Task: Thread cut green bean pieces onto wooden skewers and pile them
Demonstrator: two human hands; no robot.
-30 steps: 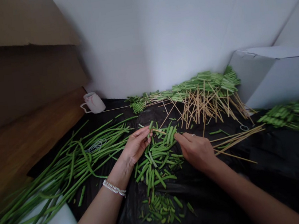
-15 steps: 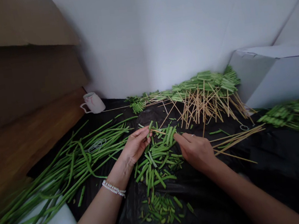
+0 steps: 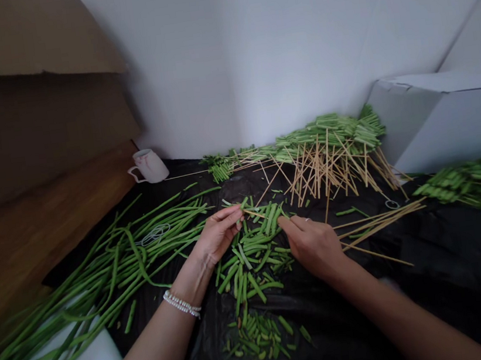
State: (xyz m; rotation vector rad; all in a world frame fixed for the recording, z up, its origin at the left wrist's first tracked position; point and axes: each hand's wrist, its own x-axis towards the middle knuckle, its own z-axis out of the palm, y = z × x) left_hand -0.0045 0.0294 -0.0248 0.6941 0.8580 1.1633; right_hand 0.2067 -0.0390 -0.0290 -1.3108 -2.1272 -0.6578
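green piece (image 3: pixel 244 203) in hand (image 3: pixel 223 229) (left)

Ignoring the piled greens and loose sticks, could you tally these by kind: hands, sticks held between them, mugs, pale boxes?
Hands: 2 (left hand, right hand)
Stick held between them: 1
Mug: 1
Pale box: 1
Total: 5

open room above the black sheet (image 3: pixel 470 274) right of the right forearm (image 3: pixel 394 307), loose sticks (image 3: pixel 398 213) just beyond, skewered beans (image 3: pixel 327 130) and a box (image 3: pixel 450 123) blocking the far right, long beans (image 3: pixel 183 216) crowding the outer side of the left hand (image 3: pixel 220 231), wall (image 3: pixel 285 50) closing off the back
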